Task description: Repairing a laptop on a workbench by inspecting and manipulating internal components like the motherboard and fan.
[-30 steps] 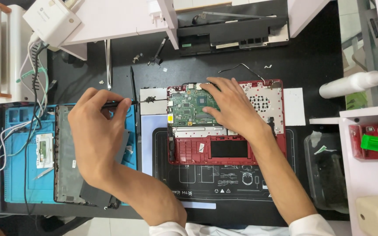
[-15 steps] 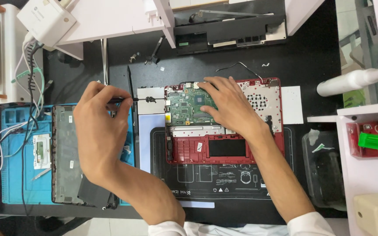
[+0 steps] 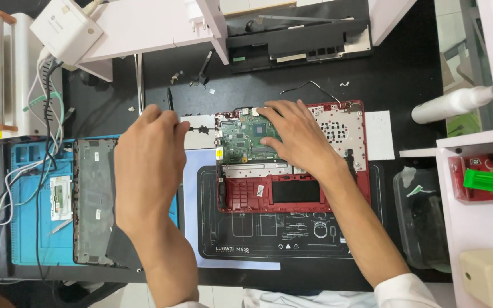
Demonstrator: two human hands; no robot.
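Note:
An opened red laptop base [image 3: 315, 197] lies on a black work mat [image 3: 246, 234], its green circuit board [image 3: 243, 140] exposed at the upper left. My right hand [image 3: 295, 134] rests flat on the board and the case beside it, fingers spread and holding nothing. My left hand [image 3: 146, 162] hovers left of the laptop with fingers curled on a thin dark tool [image 3: 192, 129], its tip pointing toward the board's left edge. Under that hand lies a dark grey laptop cover [image 3: 92, 199] on a blue mat [image 3: 29, 234].
A white box with cables [image 3: 64, 28] sits at the upper left. Another dark laptop part [image 3: 298, 40] lies at the back. A white bottle [image 3: 449, 105] lies on its side at right, near a clear plastic tub [image 3: 420, 217] and a green item [image 3: 492, 181] on white shelving.
My left hand with the tool has shifted right, closer to the laptop's left edge. My right hand has stayed on the circuit board.

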